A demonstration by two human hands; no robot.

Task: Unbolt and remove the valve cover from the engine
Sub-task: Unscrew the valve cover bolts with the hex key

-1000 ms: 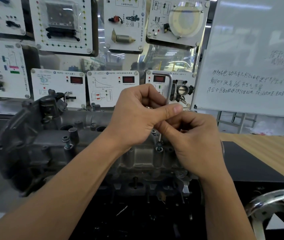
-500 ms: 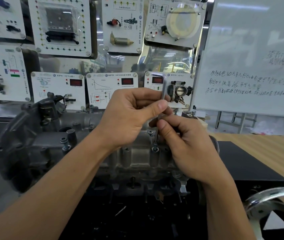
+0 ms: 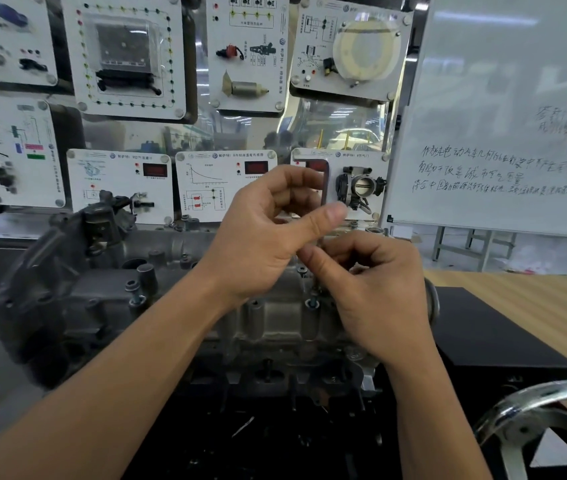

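Note:
The grey cast valve cover (image 3: 275, 320) lies across the engine in front of me. A silver bent wrench (image 3: 326, 183) stands upright over the cover's right part, its lower end hidden by my fingers. My left hand (image 3: 268, 233) curls loosely around the wrench's upper bar, thumb stretched to the right. Just below it, my right hand (image 3: 375, 292) pinches the wrench's shaft with its fingertips. One bolt (image 3: 312, 303) sits in the cover right beside my right fingers. Another bolt (image 3: 135, 299) stands raised at the cover's left part.
A wall of training panels stands behind the engine, one carrying a throttle body (image 3: 361, 187). A whiteboard (image 3: 503, 133) with writing is at the right. A black box (image 3: 503, 344) sits on the wooden table to the right, and a chrome hand wheel (image 3: 534, 407) is at the bottom right.
My left hand has loosened and its thumb has drawn apart from my right fingers. The wrench's upper bar has shifted left a little. My right hand has stayed low on the shaft.

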